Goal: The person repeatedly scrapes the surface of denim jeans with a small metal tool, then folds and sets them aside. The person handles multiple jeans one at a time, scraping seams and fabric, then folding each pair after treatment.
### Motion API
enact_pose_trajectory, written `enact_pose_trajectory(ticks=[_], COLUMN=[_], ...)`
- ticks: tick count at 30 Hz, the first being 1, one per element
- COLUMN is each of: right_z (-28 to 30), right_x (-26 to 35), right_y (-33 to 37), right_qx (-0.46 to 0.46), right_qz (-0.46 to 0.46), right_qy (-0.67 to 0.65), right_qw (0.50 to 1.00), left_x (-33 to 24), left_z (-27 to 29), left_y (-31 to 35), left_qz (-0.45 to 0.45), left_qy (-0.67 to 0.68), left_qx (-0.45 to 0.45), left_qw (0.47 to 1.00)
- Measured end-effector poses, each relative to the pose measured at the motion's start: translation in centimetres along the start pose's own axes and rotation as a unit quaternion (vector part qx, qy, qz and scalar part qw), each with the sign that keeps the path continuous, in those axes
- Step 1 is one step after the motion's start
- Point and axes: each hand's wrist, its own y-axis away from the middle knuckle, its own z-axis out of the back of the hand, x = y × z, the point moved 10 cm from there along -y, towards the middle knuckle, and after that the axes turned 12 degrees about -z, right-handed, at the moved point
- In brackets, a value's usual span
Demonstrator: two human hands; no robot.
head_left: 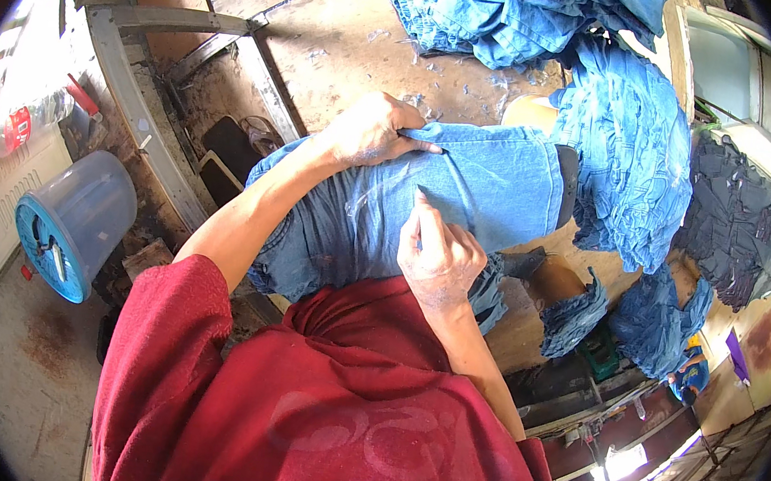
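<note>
A blue denim garment point(496, 172) lies drawn over a narrow board, whose dark rounded end point(564, 186) shows at the right. My left hand point(376, 131) is closed on the far edge of the denim, with a fold of cloth between thumb and fingers. Nearer to me, my right hand point(440, 258) rests over the denim, its fingers curled in a pinch with the tip pointing away. Whatever that pinch may hold is too small to make out. More of the garment bunches up under my left forearm and against my red shirt point(340, 405).
Piles of blue denim point(513, 14) lie at the far side, and more denim hangs point(625, 153) at the right beside a dark garment pile point(740, 221). To the left are a clear tub with a blue lid point(77, 222), a plastic bottle point(31, 128) and a metal frame point(132, 101).
</note>
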Motion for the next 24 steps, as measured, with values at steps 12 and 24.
enact_pose_trajectory(ticks=[12,24], right_z=[1.6,2.4], right_x=[-1.0,-0.7], right_y=[1.0,1.6], right_qx=[-0.021,0.008], right_qz=[-0.016,-0.023], right_qy=[-0.083,-0.077], right_qw=[0.996,0.997], left_x=[-0.4,-0.2], left_z=[0.0,-0.1], left_y=[-0.1,0.0], left_qz=[-0.001,0.006], left_qy=[-0.010,-0.017], left_qx=[0.019,0.020], left_qw=[1.000,1.000])
